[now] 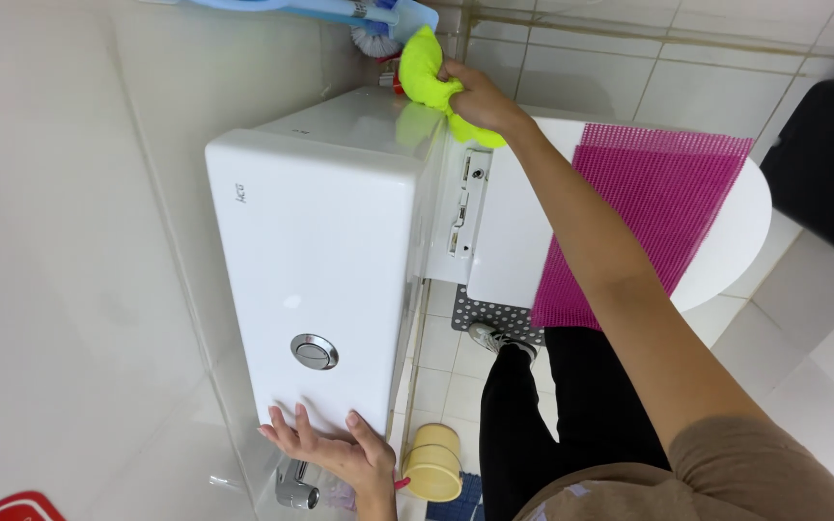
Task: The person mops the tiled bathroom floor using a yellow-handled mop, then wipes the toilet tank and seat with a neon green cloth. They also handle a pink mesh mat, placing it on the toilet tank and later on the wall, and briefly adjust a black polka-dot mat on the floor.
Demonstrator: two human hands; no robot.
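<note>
My right hand (480,96) is closed around a bright yellow-green cloth (422,68) and presses it against the far end of a white toilet tank (325,241), where the lid meets the side. My left hand (335,452) lies flat, fingers spread, on the near end of the tank lid. A round chrome flush button (314,351) sits in the lid a short way from my left hand.
A white toilet seat lid (716,260) carries a magenta mesh mat (644,207). A small yellow bucket (433,463) and a chrome valve (294,487) stand on the tiled floor by the tank. A toilet brush (375,39) is behind the tank. A black bin (827,164) stands beside the toilet.
</note>
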